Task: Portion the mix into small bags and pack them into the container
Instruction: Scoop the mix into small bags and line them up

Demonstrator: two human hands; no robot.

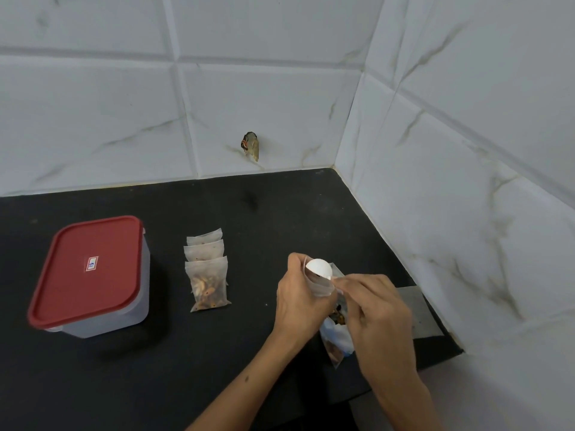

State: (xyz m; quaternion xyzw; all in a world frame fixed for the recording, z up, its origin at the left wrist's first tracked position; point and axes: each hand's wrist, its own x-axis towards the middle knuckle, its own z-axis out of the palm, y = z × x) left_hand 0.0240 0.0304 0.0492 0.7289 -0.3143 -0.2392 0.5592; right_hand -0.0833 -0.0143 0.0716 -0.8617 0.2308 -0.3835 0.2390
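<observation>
My left hand (300, 301) grips a small clear bag (317, 286) by its open mouth, above the black counter. My right hand (378, 312) pinches the handle of a white spoon (319, 268), whose bowl is tipped over the bag's opening. Under my hands lies the larger mix packet (337, 339), partly hidden, with brown and dark pieces showing. Three filled small bags (208, 283) lie in an overlapping row at the counter's middle. The container (93, 275) with a red lid stands closed at the left.
The black counter (217, 353) ends at white tiled walls behind and to the right. A grey flat sheet (421, 315) lies by the right wall. A small hole with wires (250, 146) is in the back wall.
</observation>
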